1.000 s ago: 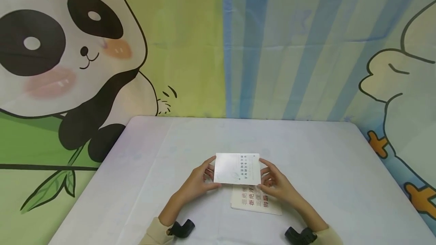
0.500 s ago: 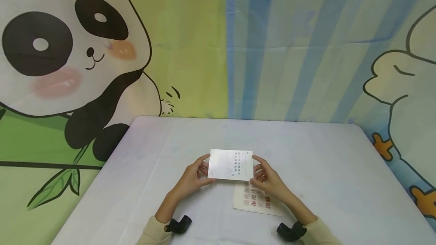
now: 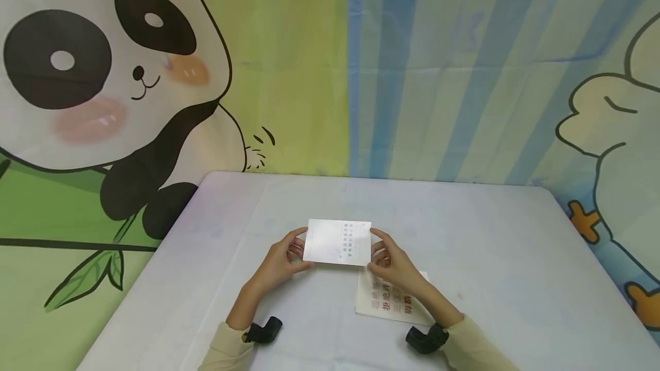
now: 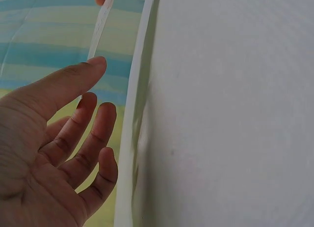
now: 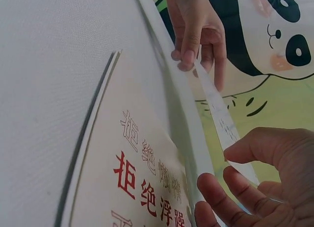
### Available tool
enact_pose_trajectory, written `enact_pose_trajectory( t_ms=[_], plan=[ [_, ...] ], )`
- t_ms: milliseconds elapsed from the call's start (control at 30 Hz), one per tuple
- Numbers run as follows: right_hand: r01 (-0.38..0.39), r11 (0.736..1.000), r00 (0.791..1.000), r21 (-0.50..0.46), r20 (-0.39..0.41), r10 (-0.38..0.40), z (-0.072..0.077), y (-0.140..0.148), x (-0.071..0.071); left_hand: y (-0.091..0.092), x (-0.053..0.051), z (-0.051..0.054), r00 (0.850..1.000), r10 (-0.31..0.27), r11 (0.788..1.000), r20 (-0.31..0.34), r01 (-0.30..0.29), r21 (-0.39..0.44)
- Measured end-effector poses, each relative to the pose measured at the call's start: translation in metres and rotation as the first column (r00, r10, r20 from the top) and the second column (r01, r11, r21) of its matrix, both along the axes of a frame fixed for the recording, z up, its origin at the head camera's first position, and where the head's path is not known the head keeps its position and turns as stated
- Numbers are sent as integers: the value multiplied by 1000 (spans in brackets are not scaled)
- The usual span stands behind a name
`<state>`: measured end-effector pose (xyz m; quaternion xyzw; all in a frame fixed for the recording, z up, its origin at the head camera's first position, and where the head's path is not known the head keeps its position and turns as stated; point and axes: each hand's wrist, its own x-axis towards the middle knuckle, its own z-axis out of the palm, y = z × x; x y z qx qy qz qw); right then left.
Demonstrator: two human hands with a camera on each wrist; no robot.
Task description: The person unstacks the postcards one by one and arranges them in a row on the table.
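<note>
A white card (image 3: 330,242) with printed characters is held above the table, spanning both hands. My left hand (image 3: 277,259) grips its left end between thumb and fingers. At the opposite end, my right hand (image 3: 397,262) pinches the card near its corners. In the right wrist view the card (image 5: 223,121) appears nearly edge-on, stretching from hand to hand. Below the right hand lies a cream stack of sheets or a booklet (image 3: 371,305) with outlined and red characters. The right hand and forearm cover part of it in the head view.
A white-covered table (image 3: 232,302) carries the stack. Behind it hangs a printed cloth backdrop (image 3: 289,73) with a panda and blue stripes. Black wrist devices (image 3: 264,331) sit at both sleeve cuffs.
Both hands and the card have shifted left and slightly up in the head view, uncovering more of the stack. The grip on the card looks the same.
</note>
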<state>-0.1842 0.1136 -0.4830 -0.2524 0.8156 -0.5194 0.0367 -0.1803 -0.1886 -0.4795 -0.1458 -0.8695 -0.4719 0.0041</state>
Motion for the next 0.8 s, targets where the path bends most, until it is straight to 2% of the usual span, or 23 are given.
enact_pose_trajectory(
  t_ms=[133, 300, 533, 800],
  plan=[
    [14, 999, 1000, 48, 21, -15, 3, -7, -4, -6, -2, 0, 1000, -8, 1000, 4, 8, -15],
    [-2, 998, 999, 55, 49, 0, 4, -15, -5, -14, -2, -2, 1000, 0, 1000, -19, 0, -23],
    [-31, 999, 999, 40, 12, 31, 1, -25, -9, -24, -4, -4, 1000, 25, 999, -11, -26, -34],
    [-53, 998, 999, 19, 12, 53, 1, -37, -14, -35, -5, -4, 998, 59, 998, 5, -59, -24]
  ],
)
